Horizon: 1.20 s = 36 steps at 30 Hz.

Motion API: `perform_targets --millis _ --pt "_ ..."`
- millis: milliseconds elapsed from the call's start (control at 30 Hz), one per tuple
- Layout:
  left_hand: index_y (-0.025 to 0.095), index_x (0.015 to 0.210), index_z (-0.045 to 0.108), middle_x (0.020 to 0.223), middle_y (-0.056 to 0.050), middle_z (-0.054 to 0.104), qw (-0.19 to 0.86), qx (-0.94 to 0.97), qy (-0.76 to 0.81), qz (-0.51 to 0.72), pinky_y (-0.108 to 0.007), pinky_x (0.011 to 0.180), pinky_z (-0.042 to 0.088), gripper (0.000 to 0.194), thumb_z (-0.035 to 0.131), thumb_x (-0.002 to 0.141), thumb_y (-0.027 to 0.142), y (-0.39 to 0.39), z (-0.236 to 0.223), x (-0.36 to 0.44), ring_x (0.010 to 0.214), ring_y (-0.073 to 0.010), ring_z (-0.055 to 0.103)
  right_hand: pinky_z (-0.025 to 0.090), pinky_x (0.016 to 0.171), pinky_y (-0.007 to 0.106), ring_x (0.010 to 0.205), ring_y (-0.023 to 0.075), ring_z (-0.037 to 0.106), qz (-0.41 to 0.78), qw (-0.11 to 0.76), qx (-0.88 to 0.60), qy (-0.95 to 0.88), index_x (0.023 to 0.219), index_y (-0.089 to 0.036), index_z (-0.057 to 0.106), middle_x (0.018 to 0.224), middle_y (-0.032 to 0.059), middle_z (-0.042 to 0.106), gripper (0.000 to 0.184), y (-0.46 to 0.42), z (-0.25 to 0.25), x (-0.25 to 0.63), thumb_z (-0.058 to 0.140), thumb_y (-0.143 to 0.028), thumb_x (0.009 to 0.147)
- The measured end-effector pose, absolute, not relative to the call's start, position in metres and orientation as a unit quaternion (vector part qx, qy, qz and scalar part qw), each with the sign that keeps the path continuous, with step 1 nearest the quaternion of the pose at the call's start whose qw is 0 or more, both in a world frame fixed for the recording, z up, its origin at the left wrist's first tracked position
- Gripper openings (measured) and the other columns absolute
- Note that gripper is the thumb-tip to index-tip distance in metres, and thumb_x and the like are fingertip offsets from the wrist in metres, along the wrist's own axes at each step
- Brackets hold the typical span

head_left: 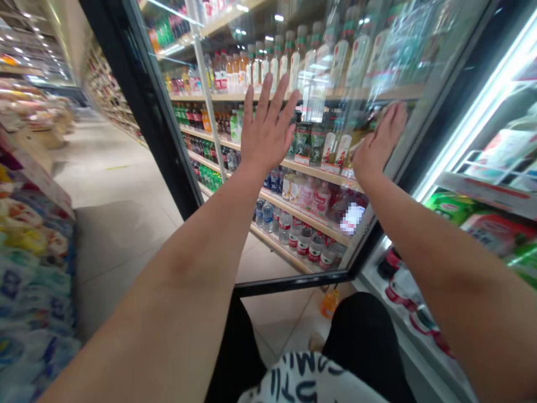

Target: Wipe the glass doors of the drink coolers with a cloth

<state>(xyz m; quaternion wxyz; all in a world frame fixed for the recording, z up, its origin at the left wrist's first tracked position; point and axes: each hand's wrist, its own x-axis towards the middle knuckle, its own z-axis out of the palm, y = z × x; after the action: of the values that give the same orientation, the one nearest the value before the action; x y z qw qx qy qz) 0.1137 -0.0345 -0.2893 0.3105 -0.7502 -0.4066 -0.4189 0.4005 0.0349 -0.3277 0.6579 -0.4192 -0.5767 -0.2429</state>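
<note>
My left hand point(266, 129) is spread flat with its fingers apart, against or just in front of the glass door point(235, 56) of a shop drinks cooler. My right hand point(377, 140) is spread the same way further right on the pane, near the door's right edge. Neither hand holds anything. Behind the glass, rows of bottled drinks point(302, 207) stand on pale shelves. The black door frame point(168, 140) runs down the left side and along the bottom.
A lit cooler section with packaged goods point(490, 207) is to the right. Bagged goods point(33, 280) are stacked at the left beside a tiled aisle point(121, 173). An orange bottle point(330, 303) stands low behind the door. My dark trousers and lettered white top show below.
</note>
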Motion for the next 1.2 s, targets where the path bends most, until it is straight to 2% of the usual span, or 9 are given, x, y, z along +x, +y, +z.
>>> perform_targets --millis 133,233,333,467,700,833,967,1100,1200 --pt "0.035 0.161 0.024 0.161 0.022 -0.007 0.292 -0.755 -0.410 -0.422 -0.041 0.128 -0.021 0.061 0.036 0.101 0.034 -0.039 -0.289 0.112 0.152 -0.0105 -0.018 0.004 0.131 0.051 0.158 0.0185 0.000 -0.268 0.605 -0.411 -0.628 0.162 -0.031 0.018 0.169 -0.0080 0.015 0.066 0.031 -0.294 0.354 0.027 -0.027 0.097" --pt "0.033 0.162 0.025 0.162 0.020 -0.007 0.296 -0.757 -0.408 -0.416 -0.041 0.128 -0.020 0.063 0.038 0.100 0.034 -0.042 -0.288 0.112 0.153 -0.0128 -0.015 0.012 0.131 0.053 0.158 0.0196 0.001 -0.297 0.535 -0.354 -0.707 0.161 -0.022 0.023 0.168 0.0000 0.021 0.066 0.010 -0.304 0.311 0.028 -0.023 0.095" --pt "0.035 0.162 0.024 0.162 0.021 -0.006 0.301 -0.755 -0.409 -0.415 -0.039 0.128 -0.020 0.061 0.036 0.102 0.036 -0.042 -0.288 0.113 0.152 -0.0121 -0.015 0.018 0.130 0.050 0.158 0.0185 0.006 -0.308 0.476 -0.318 -0.760 0.161 -0.027 0.025 0.166 -0.0011 0.027 0.064 -0.012 -0.327 0.287 0.029 -0.024 0.097" --pt "0.029 0.163 0.024 0.163 0.019 -0.006 0.304 -0.750 -0.424 -0.406 -0.039 0.127 -0.023 0.065 0.039 0.099 0.034 -0.042 -0.287 0.114 0.152 -0.0141 -0.017 0.020 0.128 0.058 0.157 0.0212 0.012 -0.313 0.432 -0.322 -0.782 0.160 -0.034 0.030 0.164 -0.0045 0.032 0.059 -0.009 -0.313 0.306 0.029 -0.031 0.101" --pt "0.033 0.161 0.025 0.161 0.025 -0.005 0.288 -0.751 -0.428 -0.411 -0.036 0.125 -0.026 0.066 0.040 0.098 0.042 -0.037 -0.285 0.114 0.150 -0.0086 -0.023 0.005 0.131 0.053 0.158 0.0221 0.004 -0.296 0.615 -0.323 -0.655 0.160 -0.041 0.026 0.164 -0.0182 0.023 0.061 0.039 -0.310 0.395 0.016 -0.049 0.100" --pt "0.031 0.161 0.023 0.163 0.023 -0.006 0.292 -0.753 -0.418 -0.416 -0.039 0.123 -0.029 0.067 0.042 0.099 0.044 -0.033 -0.286 0.115 0.150 -0.0094 -0.026 0.007 0.130 0.055 0.158 0.0250 0.009 -0.307 0.624 -0.308 -0.649 0.161 -0.034 0.024 0.167 -0.0141 0.017 0.064 0.045 -0.333 0.414 0.019 -0.051 0.099" --pt "0.029 0.162 0.023 0.164 0.020 -0.007 0.290 -0.758 -0.409 -0.416 -0.040 0.126 -0.026 0.066 0.041 0.100 0.041 -0.032 -0.287 0.114 0.152 -0.0130 -0.021 0.007 0.132 0.046 0.157 0.0225 0.010 -0.293 0.628 -0.335 -0.638 0.160 -0.036 0.026 0.166 -0.0171 0.019 0.059 0.040 -0.305 0.390 0.022 -0.047 0.101" --pt "0.030 0.161 0.022 0.163 0.022 -0.010 0.304 -0.750 -0.420 -0.410 -0.041 0.126 -0.026 0.063 0.039 0.101 0.041 -0.030 -0.288 0.113 0.150 -0.0101 -0.025 0.010 0.132 0.053 0.158 0.0211 0.001 -0.296 0.521 -0.330 -0.729 0.162 -0.024 0.024 0.169 -0.0072 0.018 0.062 0.013 -0.303 0.341 0.025 -0.033 0.101" --pt "0.029 0.162 0.023 0.164 0.020 -0.009 0.316 -0.745 -0.430 -0.400 -0.042 0.127 -0.024 0.064 0.039 0.101 0.039 -0.034 -0.287 0.114 0.151 -0.0106 -0.023 0.017 0.131 0.051 0.158 0.0193 0.008 -0.305 0.409 -0.288 -0.810 0.159 -0.023 0.033 0.167 -0.0037 0.027 0.062 -0.010 -0.321 0.317 0.031 -0.024 0.096"
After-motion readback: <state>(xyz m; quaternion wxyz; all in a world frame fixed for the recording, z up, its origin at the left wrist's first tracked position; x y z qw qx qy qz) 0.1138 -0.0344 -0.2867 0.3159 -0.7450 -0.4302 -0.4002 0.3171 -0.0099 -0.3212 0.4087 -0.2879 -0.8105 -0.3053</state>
